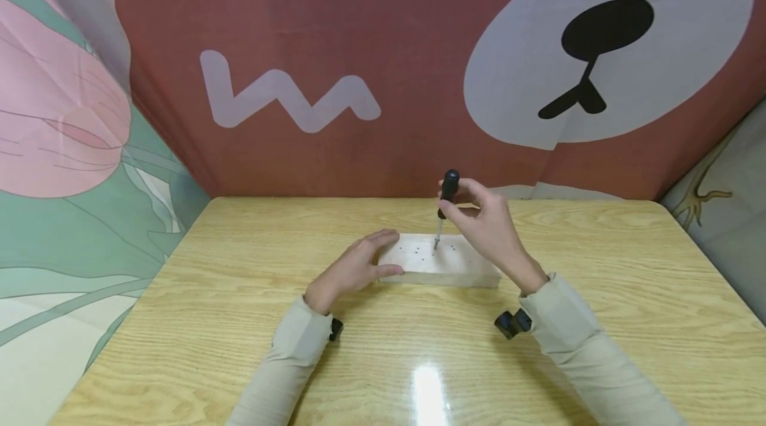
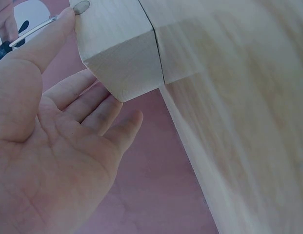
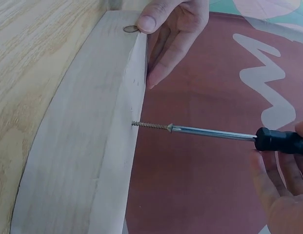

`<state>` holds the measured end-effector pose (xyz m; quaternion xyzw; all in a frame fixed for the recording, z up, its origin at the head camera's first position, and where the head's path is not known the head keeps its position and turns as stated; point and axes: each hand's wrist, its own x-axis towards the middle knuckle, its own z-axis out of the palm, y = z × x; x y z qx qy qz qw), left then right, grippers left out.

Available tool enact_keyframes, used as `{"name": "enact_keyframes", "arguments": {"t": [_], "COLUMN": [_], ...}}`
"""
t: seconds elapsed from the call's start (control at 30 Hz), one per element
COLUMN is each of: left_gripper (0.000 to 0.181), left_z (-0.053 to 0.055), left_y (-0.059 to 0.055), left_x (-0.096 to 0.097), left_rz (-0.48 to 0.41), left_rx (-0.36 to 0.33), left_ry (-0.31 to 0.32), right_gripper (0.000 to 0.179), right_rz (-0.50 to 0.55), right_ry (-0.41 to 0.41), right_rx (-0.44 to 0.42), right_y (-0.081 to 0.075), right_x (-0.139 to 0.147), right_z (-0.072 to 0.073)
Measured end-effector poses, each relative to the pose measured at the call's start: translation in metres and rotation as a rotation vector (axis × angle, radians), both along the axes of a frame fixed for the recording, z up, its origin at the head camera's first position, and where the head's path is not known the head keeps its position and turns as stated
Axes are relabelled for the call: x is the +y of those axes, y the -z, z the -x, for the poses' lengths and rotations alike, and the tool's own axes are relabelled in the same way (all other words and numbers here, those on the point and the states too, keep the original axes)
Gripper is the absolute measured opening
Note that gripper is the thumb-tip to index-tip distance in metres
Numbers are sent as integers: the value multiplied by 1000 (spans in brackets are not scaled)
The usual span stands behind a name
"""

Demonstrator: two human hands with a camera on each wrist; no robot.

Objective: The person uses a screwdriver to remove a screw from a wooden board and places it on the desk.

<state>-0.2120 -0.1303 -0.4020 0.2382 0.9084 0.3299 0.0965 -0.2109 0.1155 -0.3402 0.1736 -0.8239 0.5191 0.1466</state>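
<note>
A pale wooden block (image 1: 439,278) with several small holes in its top lies on the table. My left hand (image 1: 357,265) holds the block's left end, thumb along the front and fingers toward the back. In the left wrist view, the fingers of that hand (image 2: 68,156) reach around the block's end (image 2: 124,66). With my right hand (image 1: 491,230) I grip the black handle of a screwdriver (image 1: 450,185), held nearly upright over the block. In the right wrist view, the screwdriver's shaft (image 3: 214,132) meets the head of a threaded screw (image 3: 151,126), whose tip stands in the block's top.
The light wood-grain table (image 1: 239,333) spreads around the block. Behind it hangs a reddish cloth (image 1: 335,167) with a cartoon face; printed fabric (image 1: 66,226) covers the left side. Small black devices, one by each wrist, show below the cuffs, such as the right wrist device (image 1: 512,323).
</note>
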Motion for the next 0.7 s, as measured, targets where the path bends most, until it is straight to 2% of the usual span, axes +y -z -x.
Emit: {"name": "enact_keyframes", "arguments": {"t": [0.23, 0.5, 0.7], "left_gripper": [68, 68, 69], "left_z": [-1, 0, -1], "left_y": [-1, -1, -2], "left_x": [1, 1, 0], "left_rz": [-1, -3, 8], "left_rx": [16, 18, 15], "left_ry": [11, 13, 6], "right_gripper": [30, 31, 35], "right_rz": [4, -14, -3], "right_ry": [-8, 23, 39], "right_rx": [16, 60, 44], "right_y": [3, 2, 1], "right_x": [0, 2, 1], "right_z": [1, 1, 0]}}
